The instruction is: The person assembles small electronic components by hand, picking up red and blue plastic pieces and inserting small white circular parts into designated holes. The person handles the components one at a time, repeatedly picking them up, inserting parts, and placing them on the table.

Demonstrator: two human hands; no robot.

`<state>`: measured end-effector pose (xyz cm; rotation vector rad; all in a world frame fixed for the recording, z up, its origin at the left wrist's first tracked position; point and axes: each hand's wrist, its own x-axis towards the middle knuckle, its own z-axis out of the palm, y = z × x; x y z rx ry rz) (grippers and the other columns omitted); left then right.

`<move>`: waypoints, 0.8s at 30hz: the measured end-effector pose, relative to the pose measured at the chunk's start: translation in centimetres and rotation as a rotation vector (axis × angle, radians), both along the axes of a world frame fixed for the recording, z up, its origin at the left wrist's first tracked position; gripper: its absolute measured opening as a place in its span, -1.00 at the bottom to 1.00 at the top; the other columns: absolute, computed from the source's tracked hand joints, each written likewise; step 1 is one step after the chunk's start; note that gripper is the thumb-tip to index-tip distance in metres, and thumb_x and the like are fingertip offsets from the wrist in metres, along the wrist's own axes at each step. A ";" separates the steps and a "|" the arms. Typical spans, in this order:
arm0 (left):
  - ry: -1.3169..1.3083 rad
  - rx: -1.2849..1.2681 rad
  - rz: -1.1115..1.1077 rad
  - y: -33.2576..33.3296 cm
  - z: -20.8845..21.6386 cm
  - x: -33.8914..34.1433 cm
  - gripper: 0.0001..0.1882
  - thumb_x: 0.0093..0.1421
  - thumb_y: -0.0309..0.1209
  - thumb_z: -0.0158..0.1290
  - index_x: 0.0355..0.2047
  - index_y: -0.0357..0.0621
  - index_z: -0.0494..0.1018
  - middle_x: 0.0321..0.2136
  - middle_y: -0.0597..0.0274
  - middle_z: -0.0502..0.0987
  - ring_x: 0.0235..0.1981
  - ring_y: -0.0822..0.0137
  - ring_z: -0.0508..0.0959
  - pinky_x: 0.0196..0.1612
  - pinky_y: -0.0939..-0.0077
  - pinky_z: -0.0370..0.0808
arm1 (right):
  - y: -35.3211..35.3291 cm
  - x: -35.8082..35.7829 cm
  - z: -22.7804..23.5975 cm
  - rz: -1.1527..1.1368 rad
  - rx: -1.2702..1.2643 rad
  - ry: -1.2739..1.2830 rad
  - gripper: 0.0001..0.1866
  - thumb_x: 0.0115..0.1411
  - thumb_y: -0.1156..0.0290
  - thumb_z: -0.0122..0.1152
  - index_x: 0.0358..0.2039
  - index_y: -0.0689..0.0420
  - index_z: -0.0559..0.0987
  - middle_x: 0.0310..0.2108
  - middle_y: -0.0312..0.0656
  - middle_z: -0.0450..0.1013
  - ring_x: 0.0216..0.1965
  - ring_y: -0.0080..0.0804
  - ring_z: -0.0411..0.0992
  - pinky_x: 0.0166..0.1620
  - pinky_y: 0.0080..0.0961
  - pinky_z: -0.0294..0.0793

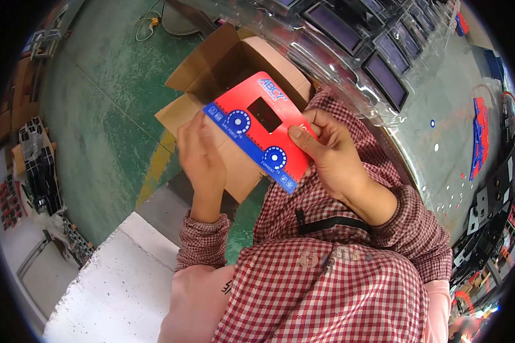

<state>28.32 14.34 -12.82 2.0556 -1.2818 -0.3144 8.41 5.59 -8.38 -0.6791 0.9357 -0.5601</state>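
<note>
Head view: the right hand point(343, 166) pinches a red-and-blue panel point(257, 134) near its right end, fingers closed with the thumb across the front. The left hand point(205, 163) has its fingers raised at the panel's left corner; whether they grip it, I cannot tell. The panel is held tilted over an open cardboard box point(206, 63). Dark screens point(385, 80) in clear plastic lie beside the tabletop point(449, 123).
</note>
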 end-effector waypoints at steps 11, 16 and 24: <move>1.721 -0.174 -0.240 -1.5 2.6 -6.2 -0.36 0.38 -0.11 -0.36 0.28 -0.38 -0.05 0.24 -0.01 0.14 0.26 0.11 0.20 0.26 0.22 0.16 | 0.0 1.1 -0.2 0.035 -0.277 0.059 -0.92 0.25 0.51 0.13 -0.29 0.23 0.45 -0.50 -0.39 0.40 -0.51 -0.77 0.31 -0.48 -0.76 0.32; 1.599 -0.202 -0.097 -1.9 2.3 -6.9 -0.35 0.41 -0.03 -0.48 0.29 -0.31 -0.04 0.25 -0.04 0.14 0.26 0.12 0.20 0.27 0.16 0.16 | 0.4 1.2 0.4 -0.040 -0.042 -0.122 -0.83 0.19 0.48 0.23 -0.24 0.24 0.48 -0.38 -0.34 0.49 -0.33 -0.68 0.43 -0.25 -0.66 0.46; 1.522 -0.378 -0.181 -1.8 1.3 -8.2 -0.44 0.43 -0.13 -0.48 0.22 -0.31 0.12 0.23 -0.17 0.15 0.27 0.02 0.17 0.28 0.08 0.17 | 2.1 1.4 -1.3 0.074 -0.147 -0.085 -0.76 0.11 0.57 0.23 -0.17 0.25 0.57 -0.28 -0.28 0.55 -0.24 -0.61 0.46 -0.16 -0.58 0.48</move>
